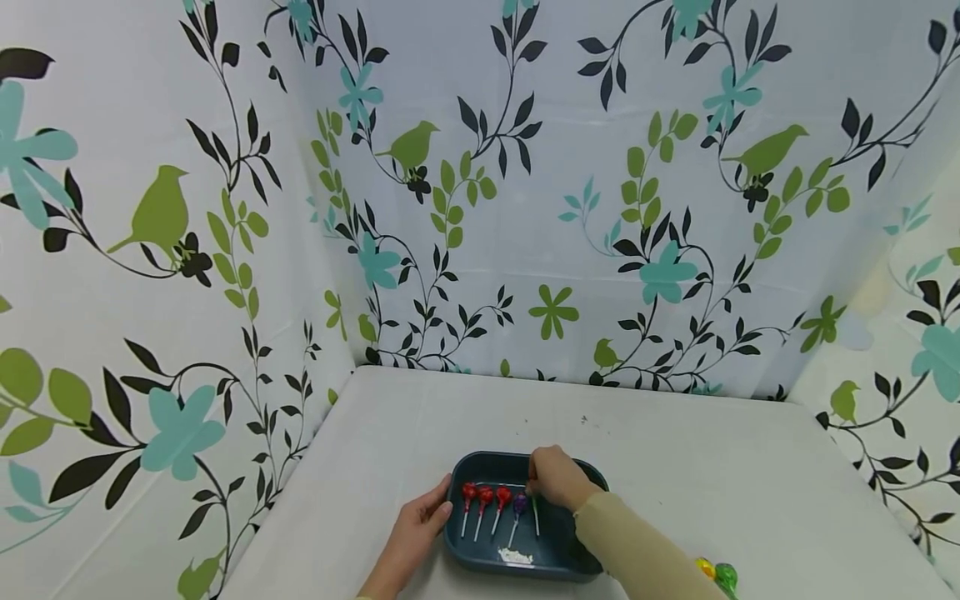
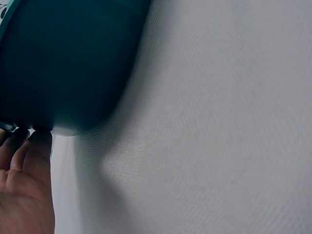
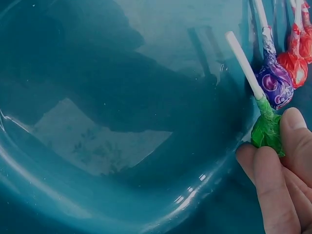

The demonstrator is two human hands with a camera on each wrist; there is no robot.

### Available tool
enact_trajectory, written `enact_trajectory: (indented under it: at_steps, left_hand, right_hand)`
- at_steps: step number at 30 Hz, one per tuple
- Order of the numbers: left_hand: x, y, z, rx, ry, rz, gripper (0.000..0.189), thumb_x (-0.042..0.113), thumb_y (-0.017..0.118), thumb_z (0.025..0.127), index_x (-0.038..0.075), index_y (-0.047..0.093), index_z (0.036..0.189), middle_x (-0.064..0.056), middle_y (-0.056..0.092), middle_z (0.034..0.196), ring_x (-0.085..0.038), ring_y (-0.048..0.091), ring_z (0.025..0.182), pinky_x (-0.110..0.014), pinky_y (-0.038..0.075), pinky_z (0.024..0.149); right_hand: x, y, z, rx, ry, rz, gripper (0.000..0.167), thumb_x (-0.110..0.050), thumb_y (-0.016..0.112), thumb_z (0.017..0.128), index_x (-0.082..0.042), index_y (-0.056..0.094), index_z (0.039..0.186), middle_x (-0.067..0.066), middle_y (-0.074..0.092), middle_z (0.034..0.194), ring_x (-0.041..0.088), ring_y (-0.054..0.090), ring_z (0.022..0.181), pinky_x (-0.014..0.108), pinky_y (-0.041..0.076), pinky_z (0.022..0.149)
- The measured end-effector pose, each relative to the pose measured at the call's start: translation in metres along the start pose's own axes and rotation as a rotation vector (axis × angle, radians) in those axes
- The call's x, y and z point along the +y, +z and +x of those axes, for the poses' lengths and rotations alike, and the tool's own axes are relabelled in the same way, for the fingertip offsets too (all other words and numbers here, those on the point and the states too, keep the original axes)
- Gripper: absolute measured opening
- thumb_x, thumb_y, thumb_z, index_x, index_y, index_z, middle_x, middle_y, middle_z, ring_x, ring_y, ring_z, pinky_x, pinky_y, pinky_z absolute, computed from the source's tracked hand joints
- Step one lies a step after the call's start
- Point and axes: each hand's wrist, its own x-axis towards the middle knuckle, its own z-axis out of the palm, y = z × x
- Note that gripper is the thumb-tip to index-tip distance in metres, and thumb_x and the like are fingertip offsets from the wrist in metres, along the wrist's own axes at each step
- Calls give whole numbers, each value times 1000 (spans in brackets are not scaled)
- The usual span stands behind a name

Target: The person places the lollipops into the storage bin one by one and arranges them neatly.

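Note:
A dark blue-green tray lies on the white-covered table. On its left rim, my left hand grips with the thumb over the edge and the fingers against the outside wall; those fingers show beside the tray in the left wrist view. Inside, three red lollipops and a purple lollipop lie in a row, sticks toward the front. My right hand pinches the head of a green lollipop between thumb and fingers, right of the purple one. Its white stick points toward the tray's front.
Yellow and green wrapped sweets sit on the table right of the tray, partly behind the right sleeve. A patterned cloth with birds and leaves hangs behind and at both sides of the table.

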Motion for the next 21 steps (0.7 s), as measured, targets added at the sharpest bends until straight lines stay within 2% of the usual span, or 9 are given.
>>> enact_trajectory:
  at_steps: [10,21]
  left_hand:
    - [3,0,0,-7,5,1,50,12,54,106,-3,41,152,-22,37,159,-44,34,149,-45,48,111]
    - [1,2,0,-3,13,0,49,10,54,106,-4,42,151,-24,38,157,-44,37,147,-40,52,107]
  right_hand:
    - [3,-1,1,6,46,-22,16,-10,83,83,-8,70,76,-2,66,70,10,56,63,30,53,59]
    - [6,7,-2,-4,33,-54,18,-13,85,81,-6,70,73,0,65,66,11,56,60,29,53,57]
